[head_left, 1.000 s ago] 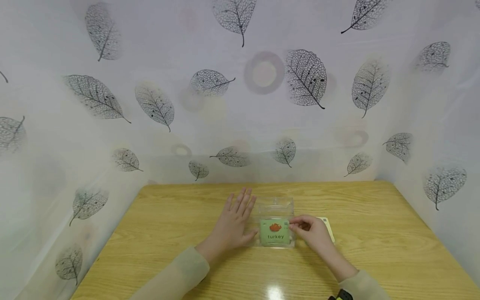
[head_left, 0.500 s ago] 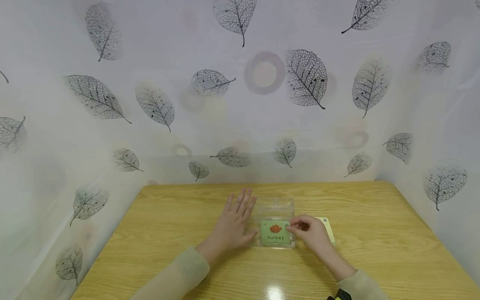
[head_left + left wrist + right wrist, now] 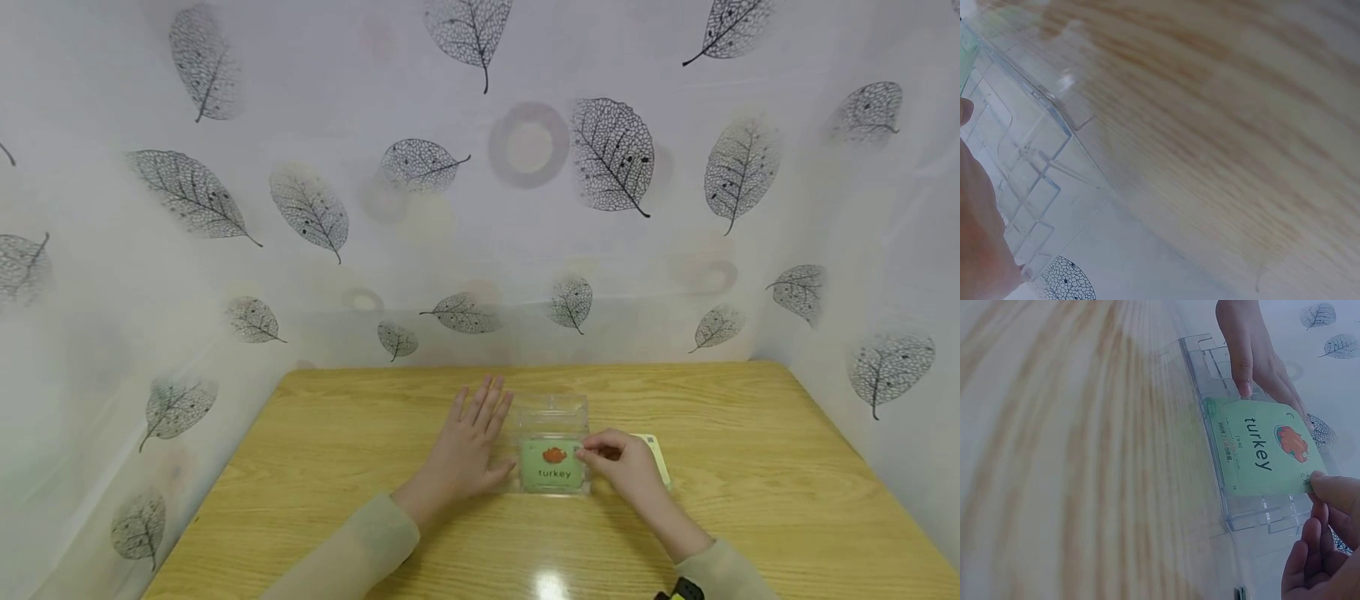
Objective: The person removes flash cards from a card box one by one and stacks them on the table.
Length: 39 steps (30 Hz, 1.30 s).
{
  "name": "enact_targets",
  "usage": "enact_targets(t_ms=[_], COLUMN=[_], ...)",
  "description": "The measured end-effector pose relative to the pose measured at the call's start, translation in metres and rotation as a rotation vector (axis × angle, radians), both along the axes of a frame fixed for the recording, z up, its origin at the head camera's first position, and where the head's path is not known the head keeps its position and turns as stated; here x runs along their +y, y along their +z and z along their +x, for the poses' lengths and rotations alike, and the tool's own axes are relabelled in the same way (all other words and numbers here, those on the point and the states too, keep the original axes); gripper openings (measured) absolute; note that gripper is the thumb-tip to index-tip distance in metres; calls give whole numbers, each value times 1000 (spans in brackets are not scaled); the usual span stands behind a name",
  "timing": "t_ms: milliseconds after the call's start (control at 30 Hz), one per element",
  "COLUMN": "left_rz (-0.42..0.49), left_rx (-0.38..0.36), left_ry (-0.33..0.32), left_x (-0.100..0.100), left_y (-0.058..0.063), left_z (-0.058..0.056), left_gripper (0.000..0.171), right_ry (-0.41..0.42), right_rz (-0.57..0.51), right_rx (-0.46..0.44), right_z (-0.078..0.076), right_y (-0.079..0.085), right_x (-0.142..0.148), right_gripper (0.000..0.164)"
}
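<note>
Right wrist view: right hand (image 3: 1329, 565) pinches green rectangular card (image 3: 1260, 450), extending, apparently above clear plastic box (image 3: 1254, 516), toward box's left.

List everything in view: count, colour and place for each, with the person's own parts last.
turkey card: one, green, over the clear case
clear case: one, transparent, between the hands on the table
pale card: at least one, pale yellow, partly hidden behind the right hand
table: one, yellow-brown wood, beneath everything
backdrop: white with dark leaf prints, around the table
wristband: one, black and yellow, right wrist
sleeves: two, beige, both arms
left hand: one, bare, left of the card
right hand: one, bare, pinching the card's right edge
</note>
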<state>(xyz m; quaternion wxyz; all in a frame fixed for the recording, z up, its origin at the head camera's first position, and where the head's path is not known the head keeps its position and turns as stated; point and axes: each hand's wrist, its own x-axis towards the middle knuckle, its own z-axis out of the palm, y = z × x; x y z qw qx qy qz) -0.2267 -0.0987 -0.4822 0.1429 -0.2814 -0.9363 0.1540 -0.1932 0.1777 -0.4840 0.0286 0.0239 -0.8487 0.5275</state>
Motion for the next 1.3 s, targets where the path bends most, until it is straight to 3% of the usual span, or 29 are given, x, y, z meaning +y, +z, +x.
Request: enact_targets(t_ms=[200,1300], left_rz=[-9,0], left_rx=[26,-9], left_ry=[-10,-7], left_x=[0,0], left_y=[1,0], left_z=[0,0], left_gripper=[102,101], right_ry=[-10,-45], right_rz=[-9,-19], right_rx=[8,-13], right_z=[-1,-3], right_y=[-1,0], right_x=[0,4], right_gripper=[9,15])
